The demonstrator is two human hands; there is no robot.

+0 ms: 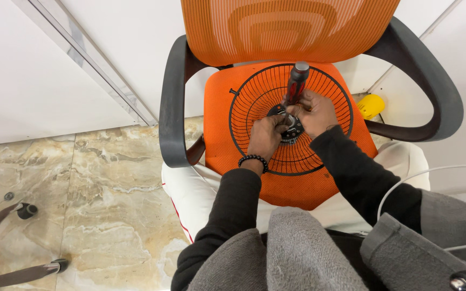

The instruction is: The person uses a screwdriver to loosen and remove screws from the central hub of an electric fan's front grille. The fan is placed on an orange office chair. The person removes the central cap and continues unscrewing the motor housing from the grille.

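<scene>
A round black wire fan guard lies flat on the orange mesh seat of an office chair. At its centre sits a dark motor hub. My left hand, with a black bead bracelet on the wrist, presses on the hub and steadies the tool's tip. My right hand grips a screwdriver with a red and black handle, held nearly upright over the hub. The screwdriver's tip is hidden between my fingers.
The chair has black armrests and an orange mesh backrest. A yellow object lies behind the right armrest. A white cable loops at right. Marble floor tiles and dark metal legs are at left. White wall panels stand behind.
</scene>
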